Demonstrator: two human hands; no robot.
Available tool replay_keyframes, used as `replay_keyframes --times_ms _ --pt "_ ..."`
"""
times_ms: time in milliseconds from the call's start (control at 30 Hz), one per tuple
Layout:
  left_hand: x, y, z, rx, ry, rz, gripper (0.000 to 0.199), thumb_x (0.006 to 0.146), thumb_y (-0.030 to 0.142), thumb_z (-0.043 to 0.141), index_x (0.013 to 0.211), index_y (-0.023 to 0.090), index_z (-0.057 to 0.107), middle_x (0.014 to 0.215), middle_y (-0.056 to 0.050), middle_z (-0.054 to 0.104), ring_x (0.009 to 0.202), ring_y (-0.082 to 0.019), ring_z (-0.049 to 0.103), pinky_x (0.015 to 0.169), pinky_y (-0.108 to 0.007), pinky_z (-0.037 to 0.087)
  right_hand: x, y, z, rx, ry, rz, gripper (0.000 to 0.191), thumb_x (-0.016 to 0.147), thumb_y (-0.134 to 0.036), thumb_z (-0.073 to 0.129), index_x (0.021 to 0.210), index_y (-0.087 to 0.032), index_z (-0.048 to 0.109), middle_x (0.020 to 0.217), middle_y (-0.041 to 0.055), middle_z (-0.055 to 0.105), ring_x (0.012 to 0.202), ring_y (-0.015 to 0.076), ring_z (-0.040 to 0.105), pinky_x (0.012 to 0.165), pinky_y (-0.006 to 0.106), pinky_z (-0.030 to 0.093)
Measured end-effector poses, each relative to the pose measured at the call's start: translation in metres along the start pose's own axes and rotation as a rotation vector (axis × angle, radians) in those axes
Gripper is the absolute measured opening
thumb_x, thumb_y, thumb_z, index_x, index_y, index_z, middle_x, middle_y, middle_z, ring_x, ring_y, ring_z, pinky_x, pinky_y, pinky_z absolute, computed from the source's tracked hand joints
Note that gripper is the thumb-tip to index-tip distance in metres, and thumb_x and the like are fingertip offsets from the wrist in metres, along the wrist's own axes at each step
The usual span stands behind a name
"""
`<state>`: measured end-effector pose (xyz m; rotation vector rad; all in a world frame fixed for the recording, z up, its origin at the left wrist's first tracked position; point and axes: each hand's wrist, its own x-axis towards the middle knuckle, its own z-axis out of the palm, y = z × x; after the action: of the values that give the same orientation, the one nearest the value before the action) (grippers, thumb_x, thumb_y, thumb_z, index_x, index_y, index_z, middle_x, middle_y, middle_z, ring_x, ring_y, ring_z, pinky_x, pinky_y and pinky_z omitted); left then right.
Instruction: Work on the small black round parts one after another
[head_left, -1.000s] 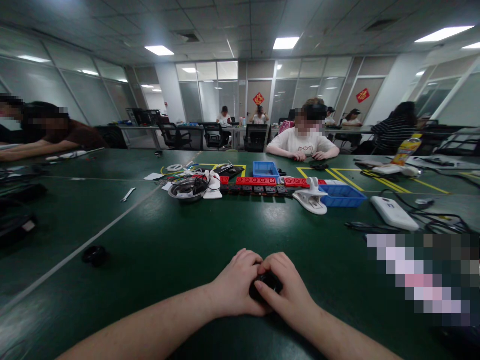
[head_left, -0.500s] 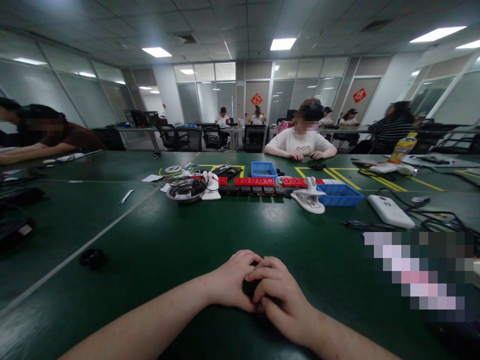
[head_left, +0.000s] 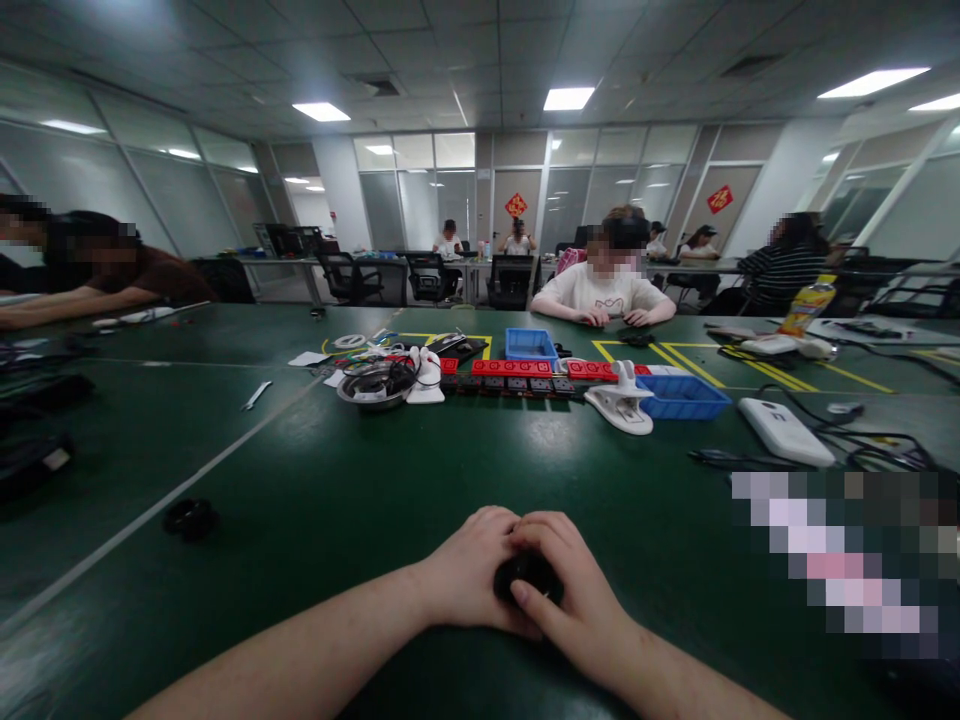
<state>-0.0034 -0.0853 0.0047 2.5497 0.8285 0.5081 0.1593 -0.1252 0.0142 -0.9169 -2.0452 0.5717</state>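
Note:
Close in front of me on the green table [head_left: 390, 470], my two hands meet around a black round part [head_left: 531, 576] whose exact kind I cannot make out. My left hand [head_left: 474, 568] is closed against its left side, the fingers mostly hidden behind it. Curled over its top and right side is my right hand [head_left: 581, 580], with the thumb pressed on the near face. Off to the left, apart from both hands, lies another black ring-like part [head_left: 190, 519].
Across the middle stand a metal bowl of cables [head_left: 375, 388], red socket strips [head_left: 510, 368], a white clip stand [head_left: 624, 400] and a blue bin [head_left: 682, 397]. A wrench [head_left: 257, 395] lies left, a white device [head_left: 784, 432] right. A person [head_left: 604, 285] sits opposite.
My right hand has shifted its fingers up and over the black part, so more of it shows between thumb and fingers. My left hand stays close against it. The view tilts slightly.

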Motion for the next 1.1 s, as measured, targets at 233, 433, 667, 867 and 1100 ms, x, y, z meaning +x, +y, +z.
replay_keyframes --times_ms 233,433,667,867,1100 --pt "0.0 0.002 -0.002 -0.052 0.04 -0.063 0.042 0.058 0.04 0.071 0.091 0.019 0.056 0.097 -0.003 0.054 0.091 -0.02 0.049 0.082 -0.032 0.041 0.001 0.004 0.003 -0.106 0.087 0.127 0.021 0.075 -0.033 0.057 0.088 -0.018 0.049 0.085 0.0053 0.052 0.079 0.0207 0.048 0.07 0.035 0.042" --pt "0.002 0.003 0.0 -0.011 0.088 -0.146 0.036 0.054 0.039 0.072 0.079 0.018 0.055 0.091 -0.003 0.054 0.087 -0.02 0.049 0.081 -0.033 0.04 0.003 0.003 0.002 -0.153 0.056 0.165 0.008 0.075 -0.023 0.056 0.08 -0.018 0.052 0.081 0.0043 0.053 0.079 0.0203 0.047 0.07 0.036 0.04" --pt "0.003 -0.002 -0.002 -0.038 0.019 -0.008 0.033 0.054 0.028 0.073 0.082 0.019 0.058 0.092 0.0 0.056 0.091 -0.019 0.049 0.085 -0.031 0.037 0.003 -0.002 -0.002 -0.06 0.029 0.005 0.02 0.069 -0.01 0.047 0.082 -0.019 0.058 0.084 0.004 0.059 0.082 0.0198 0.05 0.075 0.037 0.04" --pt "0.002 -0.004 -0.004 -0.013 -0.051 0.076 0.023 0.053 0.028 0.074 0.068 0.02 0.058 0.097 0.002 0.052 0.096 -0.019 0.047 0.089 -0.032 0.033 0.003 -0.006 -0.004 -0.018 0.006 -0.186 0.029 0.062 -0.003 0.04 0.074 -0.022 0.059 0.077 -0.0018 0.063 0.084 0.018 0.052 0.085 0.04 0.034" --pt "0.0 0.002 -0.004 -0.013 -0.061 -0.008 0.066 0.053 0.04 0.073 0.113 0.023 0.049 0.108 -0.003 0.051 0.101 -0.024 0.046 0.1 -0.043 0.026 0.002 -0.004 -0.004 -0.023 -0.001 -0.166 0.024 0.074 -0.014 0.048 0.095 -0.022 0.056 0.094 0.0029 0.06 0.091 0.0195 0.051 0.089 0.041 0.034"
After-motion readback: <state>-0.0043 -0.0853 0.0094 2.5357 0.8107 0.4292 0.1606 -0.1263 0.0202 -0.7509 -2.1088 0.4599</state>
